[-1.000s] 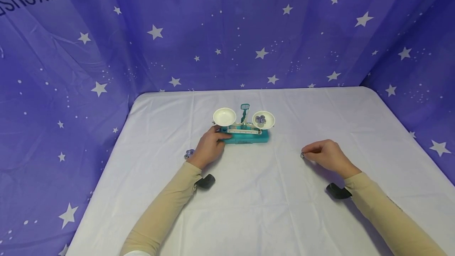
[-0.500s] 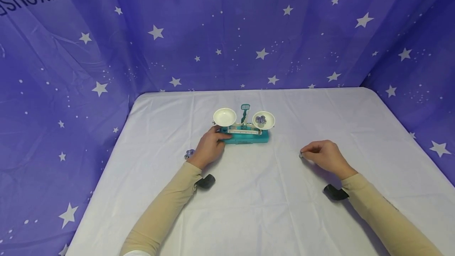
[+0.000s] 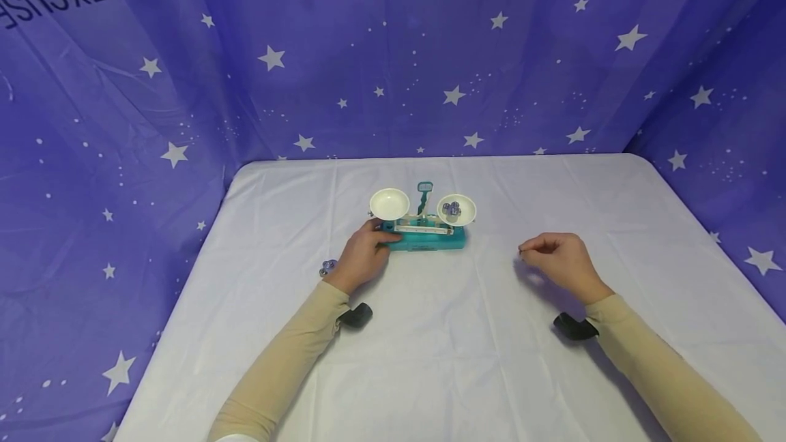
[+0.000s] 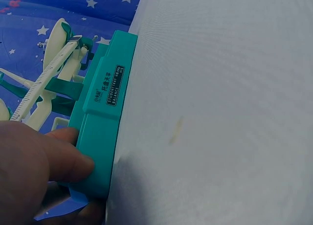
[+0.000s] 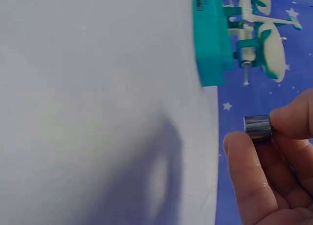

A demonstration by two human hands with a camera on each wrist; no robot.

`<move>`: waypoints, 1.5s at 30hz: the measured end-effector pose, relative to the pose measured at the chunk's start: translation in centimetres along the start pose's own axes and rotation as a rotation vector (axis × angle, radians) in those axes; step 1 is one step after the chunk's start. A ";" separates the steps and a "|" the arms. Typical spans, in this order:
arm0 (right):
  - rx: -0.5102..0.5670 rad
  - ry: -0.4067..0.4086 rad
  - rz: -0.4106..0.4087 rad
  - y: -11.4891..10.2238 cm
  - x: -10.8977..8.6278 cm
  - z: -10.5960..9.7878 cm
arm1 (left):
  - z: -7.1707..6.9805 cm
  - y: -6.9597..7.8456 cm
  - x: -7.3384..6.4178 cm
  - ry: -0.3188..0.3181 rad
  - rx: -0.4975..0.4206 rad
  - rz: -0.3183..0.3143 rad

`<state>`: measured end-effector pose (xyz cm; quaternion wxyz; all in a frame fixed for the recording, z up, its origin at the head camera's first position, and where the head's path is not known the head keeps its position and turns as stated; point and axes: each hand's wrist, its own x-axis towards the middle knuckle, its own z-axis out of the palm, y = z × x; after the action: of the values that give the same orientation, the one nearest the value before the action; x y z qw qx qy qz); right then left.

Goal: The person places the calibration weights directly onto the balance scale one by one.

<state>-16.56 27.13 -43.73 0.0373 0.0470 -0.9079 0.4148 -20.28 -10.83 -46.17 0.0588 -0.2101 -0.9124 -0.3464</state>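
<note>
A teal balance [image 3: 426, 241] stands on the white-covered worktop [image 3: 430, 360], nearer its far edge and about midway between the left and right edges. The left hand [image 3: 362, 258] grips the left end of its base, thumb on the front and fingers behind. The right hand [image 3: 565, 264] is above the worktop, toward the right edge, nearly closed: thumb and fingertips pinch a shiny metal cylinder [image 5: 257, 128], well apart from the balance.

The left wrist view gives the boxed label [image 4: 115, 85] on the base, "STUDENT TRAY BALANCE", with the characters 托盘天平 beside it and smaller lettering that is hard to make out. It also shows ruled marks along the beam [image 4: 45, 79]. In the head view that label is too small to read, and the cylinder is a dark speck at the fingertips; only the right wrist view shows its round, polished side.

From the head, a cluster of shiny pieces [image 3: 452, 209] is visible in the white right pan [image 3: 469, 211]; the right wrist view catches the pans side-on, hiding their insides. A second cluster [image 3: 327, 267] lies just beside the left wrist, toward the worktop's left edge. "EXCUSE" and "ONLY" appear upside down on the starry purple backdrop [image 3: 368, 53].
</note>
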 end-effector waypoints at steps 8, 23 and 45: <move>0.073 -0.010 -0.019 -3.1 2.0 -1.1 | 0.0 0.0 -0.1 0.002 0.000 0.000; 0.032 -0.067 -0.086 -8.5 6.9 0.2 | -0.1 0.0 0.0 0.003 0.005 0.000; -0.127 -0.108 -0.144 -10.7 9.1 2.7 | 0.0 0.1 -0.1 0.002 0.000 -0.001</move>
<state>-24.43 17.63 -36.51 0.0211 0.1319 -0.9274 0.3495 -20.20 -10.81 -46.13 0.0596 -0.2090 -0.9124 -0.3468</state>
